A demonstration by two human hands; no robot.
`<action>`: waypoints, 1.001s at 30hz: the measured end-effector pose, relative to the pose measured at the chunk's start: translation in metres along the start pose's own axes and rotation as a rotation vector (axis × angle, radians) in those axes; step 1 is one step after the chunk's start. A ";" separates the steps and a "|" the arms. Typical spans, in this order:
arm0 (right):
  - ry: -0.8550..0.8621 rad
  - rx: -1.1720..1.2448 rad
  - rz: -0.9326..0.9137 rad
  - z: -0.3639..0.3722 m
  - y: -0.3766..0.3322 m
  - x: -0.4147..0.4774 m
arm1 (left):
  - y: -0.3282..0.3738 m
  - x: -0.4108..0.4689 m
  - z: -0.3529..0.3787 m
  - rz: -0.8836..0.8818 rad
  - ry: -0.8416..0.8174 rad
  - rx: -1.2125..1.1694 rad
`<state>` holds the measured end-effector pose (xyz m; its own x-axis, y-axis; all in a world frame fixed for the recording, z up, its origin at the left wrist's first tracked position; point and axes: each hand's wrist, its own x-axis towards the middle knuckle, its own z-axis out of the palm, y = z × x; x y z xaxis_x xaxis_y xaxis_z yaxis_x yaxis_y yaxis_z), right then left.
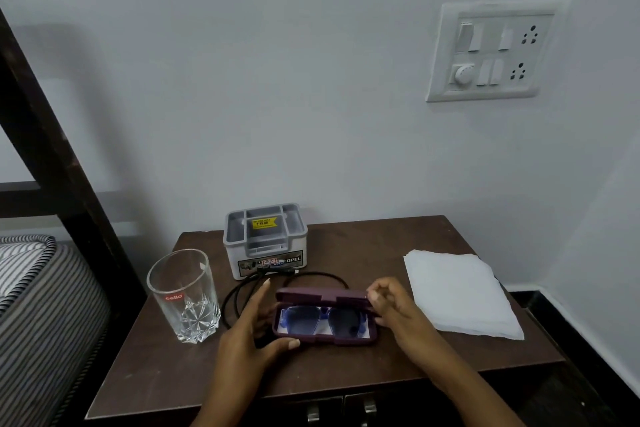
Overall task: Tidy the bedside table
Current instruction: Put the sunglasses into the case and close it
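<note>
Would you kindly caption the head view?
Left hand and right hand hold an open case of sunglasses on the table.

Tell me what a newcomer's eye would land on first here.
The open purple case at the front centre of the table, with blue sunglasses lying inside, is held at its ends by the left hand and right hand. Next come the clear glass standing to its left and the folded white cloth to its right.
</note>
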<state>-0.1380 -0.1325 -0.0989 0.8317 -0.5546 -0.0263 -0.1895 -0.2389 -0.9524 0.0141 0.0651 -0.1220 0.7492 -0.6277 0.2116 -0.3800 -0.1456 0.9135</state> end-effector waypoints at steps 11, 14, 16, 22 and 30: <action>-0.209 -0.248 -0.219 -0.013 0.007 -0.010 | 0.005 -0.003 0.000 0.042 0.012 0.055; -0.146 -0.277 -0.265 -0.010 0.012 -0.011 | 0.008 -0.004 0.001 0.053 0.034 0.057; -0.118 -0.305 -0.292 -0.008 0.014 -0.011 | 0.010 -0.005 0.001 0.053 0.048 0.049; -0.080 -0.343 -0.288 -0.004 0.018 -0.010 | 0.011 -0.004 0.002 0.038 0.063 0.016; -0.111 -0.413 -0.329 -0.002 0.017 -0.012 | 0.013 -0.005 0.004 0.024 0.077 0.016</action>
<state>-0.1522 -0.1318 -0.1138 0.9277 -0.3150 0.2003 -0.0801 -0.6921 -0.7173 0.0040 0.0634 -0.1127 0.7793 -0.5701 0.2600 -0.4064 -0.1440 0.9023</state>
